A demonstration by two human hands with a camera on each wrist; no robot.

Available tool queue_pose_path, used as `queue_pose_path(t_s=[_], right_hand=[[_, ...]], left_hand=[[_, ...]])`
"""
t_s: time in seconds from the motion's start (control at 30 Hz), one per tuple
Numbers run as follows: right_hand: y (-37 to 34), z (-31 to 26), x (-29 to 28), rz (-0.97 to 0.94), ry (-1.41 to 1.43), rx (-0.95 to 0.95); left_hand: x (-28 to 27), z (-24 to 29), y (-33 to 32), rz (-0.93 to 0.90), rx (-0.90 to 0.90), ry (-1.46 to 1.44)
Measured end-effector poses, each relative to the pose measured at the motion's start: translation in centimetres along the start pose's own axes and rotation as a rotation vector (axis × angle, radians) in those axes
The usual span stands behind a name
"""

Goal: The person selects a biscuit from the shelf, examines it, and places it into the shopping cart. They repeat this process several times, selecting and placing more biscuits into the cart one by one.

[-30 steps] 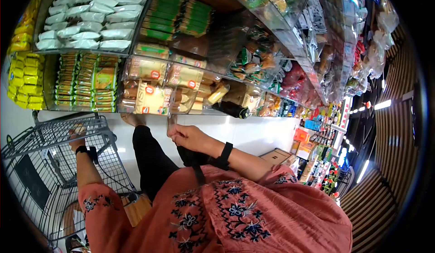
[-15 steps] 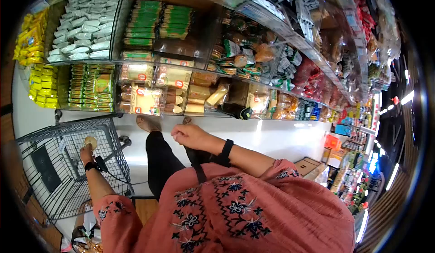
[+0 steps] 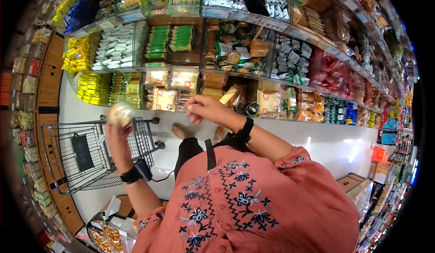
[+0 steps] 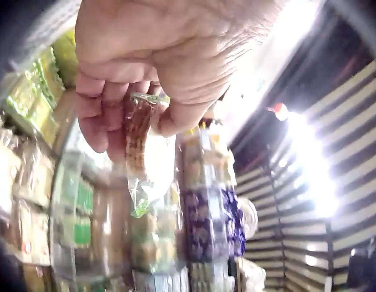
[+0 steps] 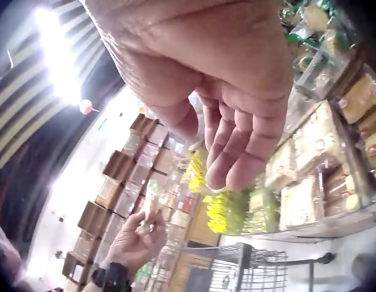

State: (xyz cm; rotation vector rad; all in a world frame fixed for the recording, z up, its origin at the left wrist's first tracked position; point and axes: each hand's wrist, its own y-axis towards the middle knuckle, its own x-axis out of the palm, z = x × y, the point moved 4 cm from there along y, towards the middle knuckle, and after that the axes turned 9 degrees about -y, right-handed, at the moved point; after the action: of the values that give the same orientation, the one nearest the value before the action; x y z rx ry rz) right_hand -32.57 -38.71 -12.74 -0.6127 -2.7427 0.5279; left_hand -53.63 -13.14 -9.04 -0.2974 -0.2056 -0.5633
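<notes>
My left hand [image 3: 118, 145] is raised above the cart and pinches a round packaged pastry [image 3: 121, 113] in clear wrap. In the left wrist view the thumb and fingers of the left hand [image 4: 169, 67] grip the wrapped pastry [image 4: 145, 152] by one end; its brown side shows. The right hand [image 3: 207, 110] is held in front of the lower shelf bins with loosely bent fingers and nothing in them. In the right wrist view the right hand [image 5: 218, 85] hangs relaxed, with the left hand [image 5: 137, 240] and pastry beyond it.
A grey wire cart [image 3: 97, 155] stands at the left on a pale floor. Clear bins of packaged snacks [image 3: 165, 100] run along the front, with white packets [image 3: 115, 49] and yellow packets [image 3: 77, 53] at the left. Bagged snacks [image 3: 106, 237] sit at the lower left.
My left hand has risen from the cart, bringing up the round pastry. The right hand stays empty near the shelf front. The head view has shifted, showing more shelves and the left aisle.
</notes>
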Motion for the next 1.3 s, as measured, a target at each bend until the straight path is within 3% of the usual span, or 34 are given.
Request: queue_pose_path(t_s=[0.13,0.2,0.23,0.33,0.43,0.53,0.63,0.73,0.87,0.97,1.03,1.17,1.3], right_hand=[[-2.6,-4.5,0.9,-0.076,0.105,-0.087],[-4.1,-5.6,1.0,-0.118,0.176,-0.147],[-5.1,-6.2,1.0,-0.122,0.186,-0.180],[-7.1,-7.4,0.2,-0.122,0.340,-0.274],[-8.3,-7.0,-2.0,-0.015,0.432,-0.298],[-9.2,-5.8,-4.4,0.059,0.459,-0.317],[-9.9,-5.4,-6.0,0.074,0.494,-0.343],[-11.5,-6.2,-6.3,0.114,0.529,-0.365],[-12.3,-5.5,-7.0,0.154,0.483,-0.369],[-12.3,-4.7,-6.4,0.162,0.448,-0.367],[-11.9,-4.5,-5.3,0.206,0.465,-0.379],[-10.4,-3.5,-5.3,0.307,0.328,-0.356],[-9.4,-3.8,-5.1,0.457,0.216,-0.319]], left_hand=[[11.5,1.3,-4.7,-0.193,0.162,0.164],[14.2,0.2,-5.8,-0.290,0.322,0.158],[15.7,1.2,-7.1,-0.317,0.447,0.439],[19.5,1.5,-9.5,-0.442,0.783,0.620],[22.8,1.7,-11.8,-0.589,0.938,0.745],[24.7,1.4,-13.2,-0.658,0.980,0.751],[25.2,1.6,-13.0,-0.629,0.948,0.719],[24.9,0.2,-10.9,-0.619,0.407,0.487],[26.3,-0.6,-8.8,-0.686,0.173,0.245],[27.5,-0.8,-8.1,-0.712,-0.015,0.348],[27.5,-1.9,-6.8,-0.867,-0.117,0.413],[27.3,-2.1,-5.1,-0.949,-0.160,0.445],[27.9,-0.6,-3.3,-1.081,-0.085,0.514]])
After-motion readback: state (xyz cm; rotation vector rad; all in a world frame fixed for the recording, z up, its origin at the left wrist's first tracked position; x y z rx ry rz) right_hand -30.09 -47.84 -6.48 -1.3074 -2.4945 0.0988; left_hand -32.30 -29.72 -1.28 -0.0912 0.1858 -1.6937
